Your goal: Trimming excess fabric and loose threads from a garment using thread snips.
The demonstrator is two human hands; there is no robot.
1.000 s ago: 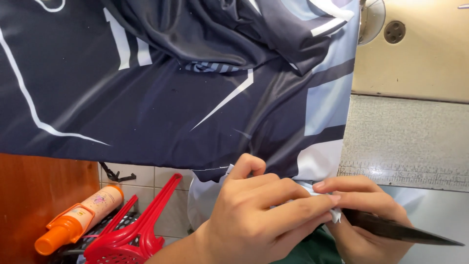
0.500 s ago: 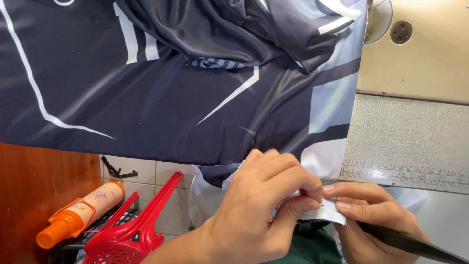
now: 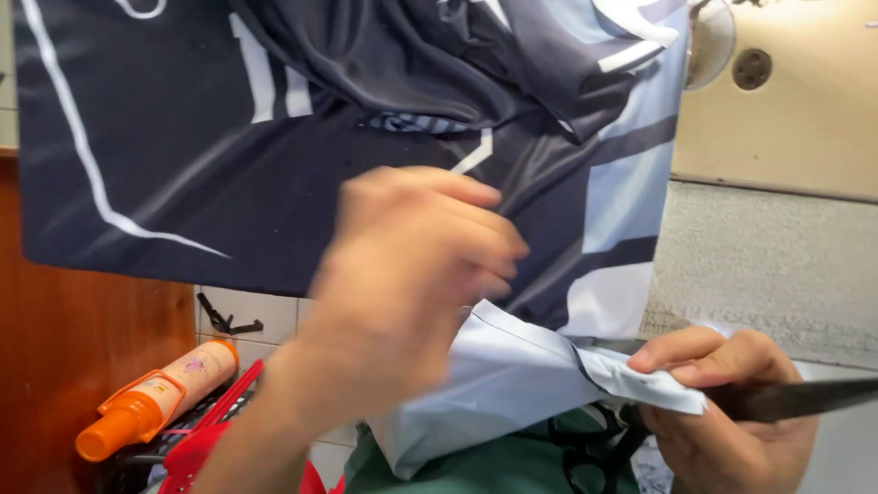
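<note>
Slick dark jersey fabric [image 3: 274, 183], white-striped. Right hand [image 3: 732, 402] pinched on pale crinkled fabric piece [image 3: 512, 384], gripping black scissors [image 3: 786, 400]. Left hand [image 3: 412, 265] blurred, grip unclear.

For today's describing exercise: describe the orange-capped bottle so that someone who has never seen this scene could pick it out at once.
Start at the big dark garment with white lines hanging across the top, then drop to the lower left corner beside the brown wooden panel. There the bottle lies tilted above a red plastic item. Its peach body and bright orange cap set it apart from the solid red plastic beside it.
</note>
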